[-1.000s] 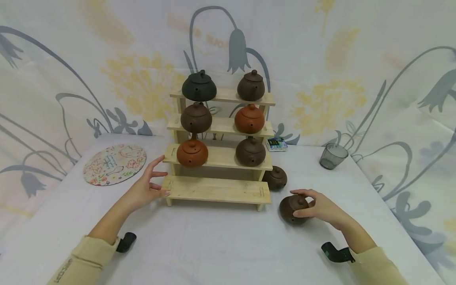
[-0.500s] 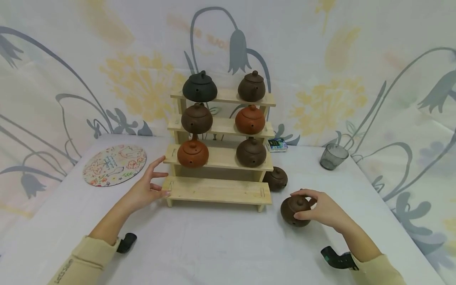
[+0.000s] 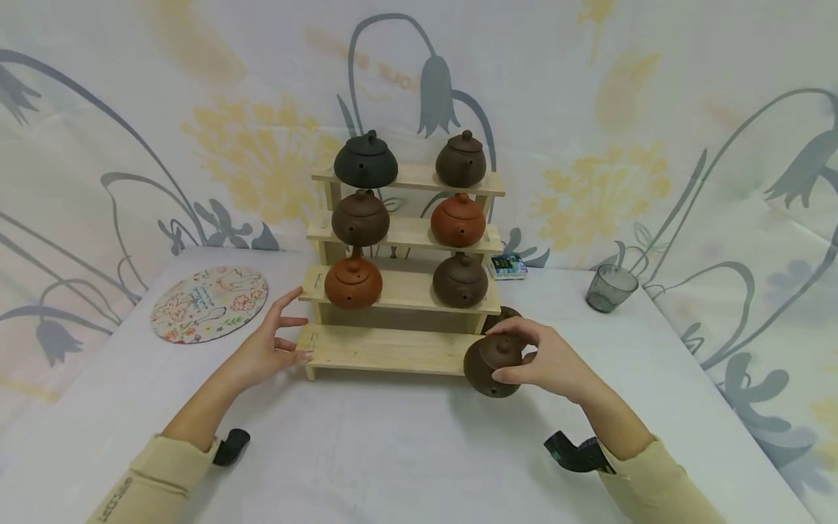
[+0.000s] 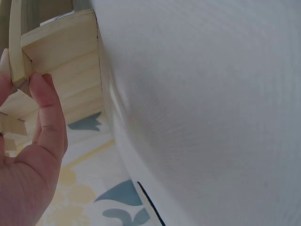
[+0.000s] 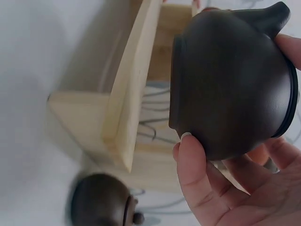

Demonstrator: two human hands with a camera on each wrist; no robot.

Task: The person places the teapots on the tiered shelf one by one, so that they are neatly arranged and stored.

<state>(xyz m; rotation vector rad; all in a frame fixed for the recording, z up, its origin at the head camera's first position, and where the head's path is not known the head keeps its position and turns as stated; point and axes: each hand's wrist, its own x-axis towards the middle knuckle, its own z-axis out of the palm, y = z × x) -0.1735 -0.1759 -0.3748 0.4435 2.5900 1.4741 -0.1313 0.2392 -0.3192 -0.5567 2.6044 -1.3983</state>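
My right hand (image 3: 546, 360) grips a dark brown teapot (image 3: 483, 370) by its side, fingers and thumb around the body. The teapot is raised over the right end of the lowest step of a wooden display stand (image 3: 386, 348). Its spout (image 5: 270, 19) shows in the right wrist view. At the stand's left end, my left hand (image 3: 267, 346) pinches the end of the lowest board (image 4: 19, 56) between thumb and fingers. Another brown teapot (image 5: 101, 200) sits on the table beside the stand, partly hidden behind my right hand in the head view.
The upper steps bear several teapots: a black one (image 3: 365, 161), brown ones and two orange ones, one of them the left orange teapot (image 3: 353, 282). A round floral mat (image 3: 209, 304) lies left. A small box (image 3: 508, 267) and a grey glass cup (image 3: 612, 288) stand right, before a patterned cloth.
My right hand has lifted the brown teapot off the table and carried it left to the lowest step's right end. My left hand stays where it was.
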